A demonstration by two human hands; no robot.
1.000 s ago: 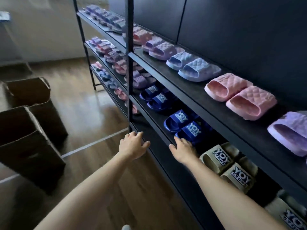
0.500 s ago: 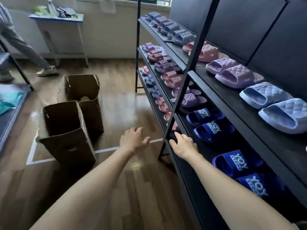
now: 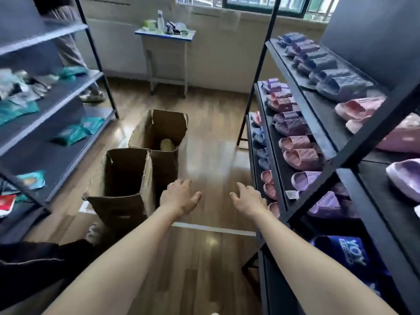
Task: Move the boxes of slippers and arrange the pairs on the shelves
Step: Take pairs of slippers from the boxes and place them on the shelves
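blue slipper [image 3: 341, 250] logo blurred, bystander [image 3: 68, 48] cropped

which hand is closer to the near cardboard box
Left. The left hand hovers just right of the near cardboard box; the right hand is farther right, beside the slipper shelf.

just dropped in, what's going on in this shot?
A person is mid-way through stocking slippers. Both hands are empty, fingers relaxed: the left hand hovers beside the near cardboard box, the right hand near the slipper rack. Both boxes stand open on the floor; the far box shows one pale item inside, the near one is too dark to read. The rack already holds pink, purple and blue pairs.
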